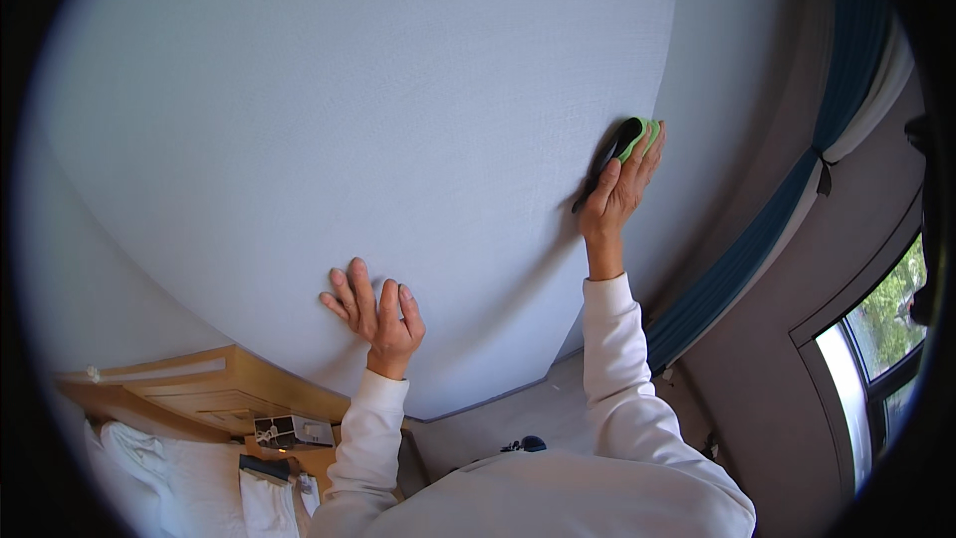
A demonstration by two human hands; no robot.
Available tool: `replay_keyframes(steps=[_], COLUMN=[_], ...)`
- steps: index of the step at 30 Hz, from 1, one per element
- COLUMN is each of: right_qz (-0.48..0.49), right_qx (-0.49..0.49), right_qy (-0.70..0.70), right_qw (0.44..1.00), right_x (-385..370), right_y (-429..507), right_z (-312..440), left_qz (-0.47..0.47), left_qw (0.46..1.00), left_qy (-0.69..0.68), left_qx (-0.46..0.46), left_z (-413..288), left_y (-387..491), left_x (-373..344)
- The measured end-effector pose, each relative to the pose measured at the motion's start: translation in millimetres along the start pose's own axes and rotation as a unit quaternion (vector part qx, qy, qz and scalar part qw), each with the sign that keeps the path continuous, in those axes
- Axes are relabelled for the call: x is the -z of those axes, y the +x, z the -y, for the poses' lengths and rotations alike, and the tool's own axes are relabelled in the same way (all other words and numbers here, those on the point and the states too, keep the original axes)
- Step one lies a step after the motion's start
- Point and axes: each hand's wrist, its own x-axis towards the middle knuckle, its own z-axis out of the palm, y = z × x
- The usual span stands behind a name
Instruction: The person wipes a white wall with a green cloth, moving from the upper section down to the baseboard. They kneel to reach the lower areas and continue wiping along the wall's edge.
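Observation:
Before me rises a pale, lightly textured wall (388, 127). My right hand (614, 194) is up near the wall's right-hand edge and grips a black and bright green cloth or pad (624, 140) against the surface. Its black side faces left and its green side shows under my fingers; whether it is one folded piece cannot be told. Lower and further left, my left hand (390, 323) is spread with nothing in it. The fingertips rest on the wall or very close to it. White sleeves cover both forearms.
A blue curtain (754, 239), tied back, hangs at the right beside a window (885, 329). At lower left stand a wooden headboard (269, 381), a bed with white bedding (202, 478) and a box-like object (295, 433). Grey floor (508, 418) shows below the wall.

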Motion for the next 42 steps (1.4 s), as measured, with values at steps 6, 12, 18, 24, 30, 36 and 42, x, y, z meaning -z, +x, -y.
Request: replay_keyframes(steps=[6, 12, 18, 24, 30, 36, 42], right_qz=[0.055, 0.161, 0.104, 0.063, 0.064, 0.126, 0.241], right_qx=[0.046, 0.14, 0.065, -0.024, -0.025, 0.029, 0.04], right_qy=[0.009, 0.066, 0.006, -0.039, -0.008, 0.03, 0.035], right_qw=[0.997, 0.975, 0.992, 0.997, 0.998, 0.991, 0.969], right_x=[-17.0, -33.6, -11.2, 12.5, -1.9, -27.2, -40.2], right_y=[-65.0, -133.5, -103.6, -70.7, -96.2, -142.7, -179.5], right_z=[76.4, 167.2, 68.9, -6.1, 48.1, 153.0, 257.4], left_qz=[0.008, -0.025, -0.011, -0.01, 0.015, 0.042, 0.072], left_qw=[0.999, 0.989, 0.988, 0.981, 0.968, 0.965, 0.972], left_qy=[-0.048, -0.142, -0.142, -0.16, -0.204, -0.238, -0.208], left_qx=[0.012, 0.036, 0.056, 0.105, 0.143, 0.101, 0.088], left_z=[0.3, 3.1, -11.5, -33.2, -47.0, -40.2, -12.6], left_y=[-4.7, -2.7, -8.2, -16.5, -23.6, -9.1, 4.2], left_x=[4.9, 22.8, 28.7, 31.8, 56.7, 76.5, 88.4])
